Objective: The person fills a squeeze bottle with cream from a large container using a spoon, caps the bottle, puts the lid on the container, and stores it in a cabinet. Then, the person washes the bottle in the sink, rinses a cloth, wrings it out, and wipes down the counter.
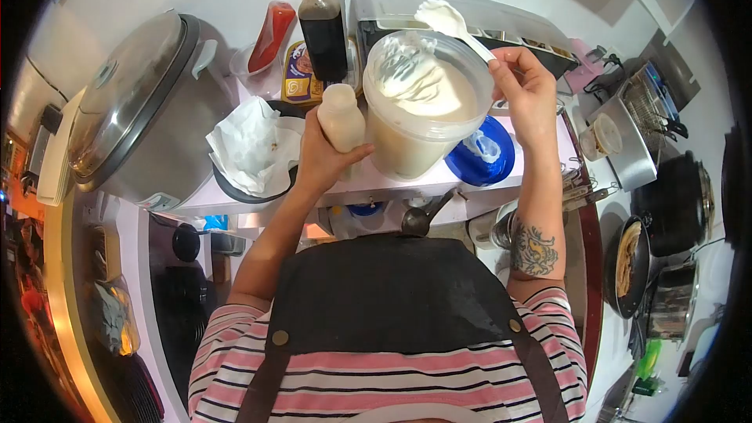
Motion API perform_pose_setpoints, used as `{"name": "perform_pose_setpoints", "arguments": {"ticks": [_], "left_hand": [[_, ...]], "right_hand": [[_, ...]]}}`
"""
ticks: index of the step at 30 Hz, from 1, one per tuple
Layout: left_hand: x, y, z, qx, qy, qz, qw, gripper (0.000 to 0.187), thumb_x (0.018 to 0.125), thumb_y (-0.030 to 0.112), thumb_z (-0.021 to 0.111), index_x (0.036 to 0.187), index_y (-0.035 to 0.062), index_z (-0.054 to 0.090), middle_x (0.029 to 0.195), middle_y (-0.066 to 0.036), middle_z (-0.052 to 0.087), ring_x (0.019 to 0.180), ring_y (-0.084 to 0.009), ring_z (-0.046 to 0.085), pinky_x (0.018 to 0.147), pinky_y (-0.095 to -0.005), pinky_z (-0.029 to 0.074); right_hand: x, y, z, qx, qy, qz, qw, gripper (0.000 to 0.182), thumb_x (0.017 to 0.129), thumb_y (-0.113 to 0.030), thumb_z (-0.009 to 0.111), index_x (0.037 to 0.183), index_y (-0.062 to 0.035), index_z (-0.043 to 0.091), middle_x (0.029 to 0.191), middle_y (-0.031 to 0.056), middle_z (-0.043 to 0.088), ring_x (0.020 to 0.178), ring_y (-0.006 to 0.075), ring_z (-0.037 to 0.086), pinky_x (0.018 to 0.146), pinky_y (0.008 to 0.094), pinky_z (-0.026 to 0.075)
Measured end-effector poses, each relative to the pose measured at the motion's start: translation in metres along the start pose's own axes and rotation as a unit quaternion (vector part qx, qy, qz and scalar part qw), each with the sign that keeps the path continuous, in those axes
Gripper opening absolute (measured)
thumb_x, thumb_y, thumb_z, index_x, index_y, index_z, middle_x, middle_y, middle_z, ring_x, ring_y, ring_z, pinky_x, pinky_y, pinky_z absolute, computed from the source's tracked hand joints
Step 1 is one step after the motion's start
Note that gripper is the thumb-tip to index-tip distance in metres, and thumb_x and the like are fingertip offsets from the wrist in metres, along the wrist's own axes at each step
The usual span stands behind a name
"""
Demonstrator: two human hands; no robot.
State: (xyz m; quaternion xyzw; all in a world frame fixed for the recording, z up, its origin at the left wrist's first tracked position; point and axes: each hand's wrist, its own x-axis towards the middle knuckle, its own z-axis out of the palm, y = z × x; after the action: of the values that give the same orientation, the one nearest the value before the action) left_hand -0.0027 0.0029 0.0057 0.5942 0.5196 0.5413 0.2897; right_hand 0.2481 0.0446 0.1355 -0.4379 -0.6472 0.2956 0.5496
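My left hand [319, 155] is wrapped round a cream-coloured plastic bottle [342, 116], held upright just left of a large clear tub [407, 149]. Thick white cream [427, 88], like mayonnaise, fills much of the tub and is heaped toward its back left. Pinched in my right hand [526, 94] is the handle of a white spoon [476, 47]. Its bowl, coated with the same white cream, is raised over the tub's back rim. A blue lid [460, 172] smeared with white lies beside the tub, below my right hand.
Behind the bottle stand a dark sauce bottle [323, 35] and a red squeeze bottle [272, 35]. A pan lined with white paper [254, 145] and a big grey cooker [168, 110] are at left. A lidded topping container [517, 19] sits behind; a frying pan [627, 266] is at right.
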Motion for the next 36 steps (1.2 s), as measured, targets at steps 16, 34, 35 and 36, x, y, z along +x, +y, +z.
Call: {"name": "perform_pose_setpoints", "arguments": {"ticks": [16, 34, 35, 36], "left_hand": [[0.001, 0.000, -0.006, 0.021, -0.013, -0.028, 0.999, 0.082, 0.053, 0.019, 0.084, 0.117, 0.0008, 0.036, 0.106, -0.015, 0.052, 0.097, -0.0240, 0.053, 0.084, -0.0353, 0.043], [0.008, -0.006, -0.005, 0.018, -0.034, -0.005, 0.999, 0.084, 0.052, 0.022, 0.085, 0.117, 0.0009, 0.036, 0.107, -0.015, 0.053, 0.098, -0.0251, 0.054, 0.086, -0.0359, 0.043], [0.011, -0.008, -0.008, 0.020, -0.035, -0.003, 0.999, 0.084, 0.052, 0.022, 0.085, 0.117, 0.0009, 0.036, 0.107, -0.015, 0.053, 0.098, -0.0251, 0.054, 0.086, -0.0359, 0.043], [0.015, -0.004, -0.011, 0.033, -0.044, -0.007, 0.998, 0.085, 0.052, 0.022, 0.085, 0.118, 0.0008, 0.036, 0.108, -0.015, 0.052, 0.098, -0.0249, 0.053, 0.086, -0.0355, 0.043]], "right_hand": [[0.024, -0.013, -0.011, -0.234, -0.064, -0.064, 0.968, 0.016, 0.074, 0.000, 0.059, 0.089, 0.0003, 0.062, 0.086, 0.0104, 0.064, 0.081, 0.0186, 0.063, 0.074, 0.0274, 0.049], [0.018, -0.027, -0.011, -0.202, -0.042, -0.063, 0.976, 0.009, 0.074, -0.002, 0.062, 0.083, 0.0018, 0.060, 0.073, 0.0078, 0.064, 0.068, 0.0122, 0.061, 0.063, 0.0246, 0.048], [0.018, -0.027, -0.011, -0.201, -0.040, -0.063, 0.977, 0.009, 0.074, -0.002, 0.062, 0.083, 0.0018, 0.060, 0.073, 0.0078, 0.064, 0.068, 0.0122, 0.061, 0.063, 0.0246, 0.048], [0.019, -0.027, -0.013, -0.221, -0.043, -0.075, 0.972, 0.009, 0.074, -0.002, 0.062, 0.083, 0.0012, 0.061, 0.072, 0.0070, 0.064, 0.065, 0.0113, 0.060, 0.060, 0.0236, 0.047]]}}
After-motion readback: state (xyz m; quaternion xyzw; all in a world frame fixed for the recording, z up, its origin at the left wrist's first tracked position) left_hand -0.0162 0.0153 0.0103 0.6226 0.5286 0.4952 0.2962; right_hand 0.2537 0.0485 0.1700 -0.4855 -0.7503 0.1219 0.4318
